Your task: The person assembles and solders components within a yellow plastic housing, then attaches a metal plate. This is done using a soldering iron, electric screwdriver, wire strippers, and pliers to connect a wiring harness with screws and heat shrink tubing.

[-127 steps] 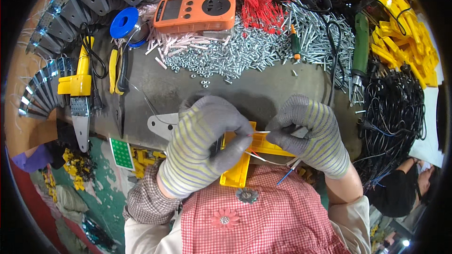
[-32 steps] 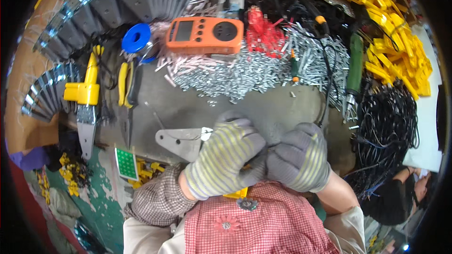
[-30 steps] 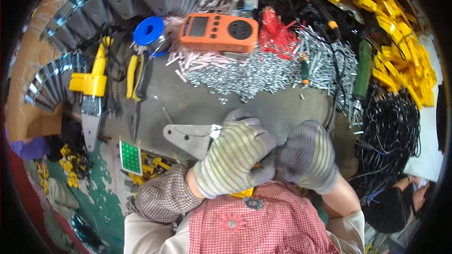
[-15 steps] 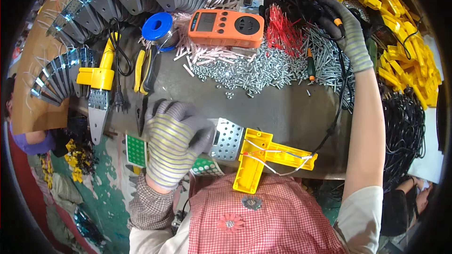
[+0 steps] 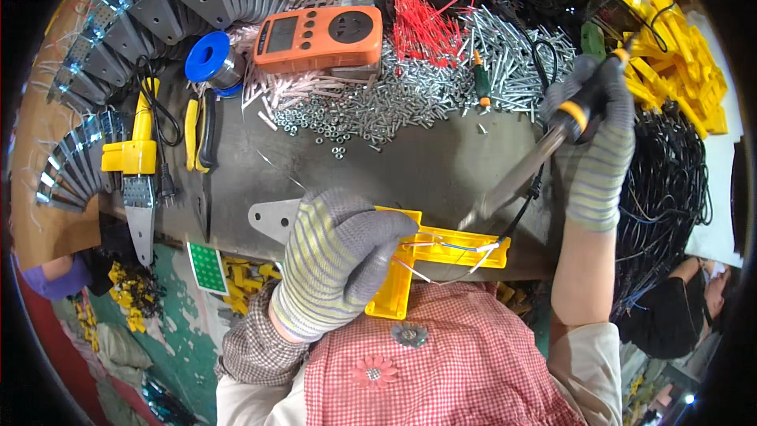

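Observation:
My right hand (image 5: 603, 138), in a grey striped glove, grips a soldering iron (image 5: 538, 159) by its black handle with an orange ring. Its blurred metal barrel slants down left, the end just above a yellow plastic half-housing (image 5: 390, 288). White and bluish wires (image 5: 465, 248) cross the housing, and a black cord joins at its right end. My gloved left hand (image 5: 327, 256) is closed at the housing's left side, covering part of a grey metal blade (image 5: 274, 219). A thin silvery wire (image 5: 280, 170), apparently solder, runs into its fingers; the fingertips' exact hold is partly hidden.
An orange meter (image 5: 319, 39), a blue solder spool (image 5: 209, 59), pliers (image 5: 201, 130) and a finished-looking yellow-handled blade (image 5: 142, 158) lie beyond. Screws and nuts (image 5: 363, 114) are heaped at the back, beside a small screwdriver (image 5: 481, 83). Black cords (image 5: 662, 197) hang at the right.
My right hand has come down and nearer from the back right, bringing the soldering iron toward the housing. The left hand has moved right, over the perforated plate to the housing. The view has shifted.

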Motion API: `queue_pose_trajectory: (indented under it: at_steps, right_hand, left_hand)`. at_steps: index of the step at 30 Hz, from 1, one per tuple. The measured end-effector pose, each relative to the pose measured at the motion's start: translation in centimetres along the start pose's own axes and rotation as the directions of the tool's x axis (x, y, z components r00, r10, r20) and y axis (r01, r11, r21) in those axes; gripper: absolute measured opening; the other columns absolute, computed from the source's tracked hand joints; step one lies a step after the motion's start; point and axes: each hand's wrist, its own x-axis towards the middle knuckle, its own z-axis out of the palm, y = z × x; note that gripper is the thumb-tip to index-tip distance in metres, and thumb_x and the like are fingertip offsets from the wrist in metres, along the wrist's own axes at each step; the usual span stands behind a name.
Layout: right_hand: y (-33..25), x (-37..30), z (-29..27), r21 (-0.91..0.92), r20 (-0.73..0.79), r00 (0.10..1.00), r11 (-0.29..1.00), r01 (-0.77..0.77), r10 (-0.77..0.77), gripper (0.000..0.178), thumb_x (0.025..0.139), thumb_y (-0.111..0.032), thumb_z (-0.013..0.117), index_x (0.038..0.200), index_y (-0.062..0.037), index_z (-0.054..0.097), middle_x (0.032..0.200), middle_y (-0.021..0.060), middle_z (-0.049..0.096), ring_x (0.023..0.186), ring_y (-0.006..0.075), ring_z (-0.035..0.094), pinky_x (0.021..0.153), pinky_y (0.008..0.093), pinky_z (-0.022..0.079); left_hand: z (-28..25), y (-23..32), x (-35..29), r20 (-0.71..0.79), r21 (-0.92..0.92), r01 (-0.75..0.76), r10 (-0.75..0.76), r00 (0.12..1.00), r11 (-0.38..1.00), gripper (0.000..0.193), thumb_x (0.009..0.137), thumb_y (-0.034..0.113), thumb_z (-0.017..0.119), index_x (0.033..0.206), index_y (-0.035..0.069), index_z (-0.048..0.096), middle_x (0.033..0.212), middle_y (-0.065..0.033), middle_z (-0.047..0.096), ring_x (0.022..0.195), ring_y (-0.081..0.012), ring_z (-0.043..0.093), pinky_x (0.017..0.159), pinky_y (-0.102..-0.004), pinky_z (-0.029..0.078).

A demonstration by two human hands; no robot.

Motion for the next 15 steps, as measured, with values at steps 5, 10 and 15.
queue_pose_trajectory:
  at_steps: [5, 10, 15]
  right_hand:
    - [2.4, -1.2, -0.3, -0.020, -0.022, 0.996, 0.996, -0.086, 0.085, 0.024, 0.103, -0.030, 0.070, 0.104, -0.0058, 0.070, 0.094, 0.0034, 0.067, 0.079, 0.0123, 0.066, 0.071, 0.0264, 0.057]
    - [3.4, -0.9, -0.9, -0.069, -0.005, 0.996, 0.993, -0.092, 0.092, 0.026, 0.103, -0.031, 0.069, 0.109, -0.0056, 0.068, 0.093, 0.0028, 0.067, 0.075, 0.0145, 0.064, 0.069, 0.0285, 0.055]
    - [3.7, -1.0, -0.1, -0.037, -0.115, 0.988, 0.993, -0.113, 0.108, 0.029, 0.104, -0.031, 0.068, 0.115, -0.0048, 0.065, 0.091, 0.0029, 0.066, 0.069, 0.0172, 0.062, 0.063, 0.0315, 0.055]
  left_hand:
    - [0.6, 0.5, 0.1, 0.050, -0.030, 0.052, -0.051, 0.997, 0.998, 0.015, 0.095, 0.008, 0.067, 0.109, 0.008, 0.073, 0.092, -0.0102, 0.066, 0.082, -0.0272, 0.064, 0.077, -0.0387, 0.052]
    - [0.8, 0.4, -0.2, 0.059, 0.002, 0.088, -0.088, 0.994, 0.996, 0.015, 0.095, 0.010, 0.066, 0.108, 0.009, 0.074, 0.092, -0.0104, 0.066, 0.083, -0.0284, 0.066, 0.078, -0.0388, 0.053]
    - [0.9, 0.3, -0.1, 0.077, -0.043, 0.149, -0.145, 0.986, 0.988, 0.020, 0.092, 0.014, 0.067, 0.110, 0.010, 0.076, 0.103, -0.0120, 0.069, 0.095, -0.0338, 0.063, 0.087, -0.0456, 0.051]
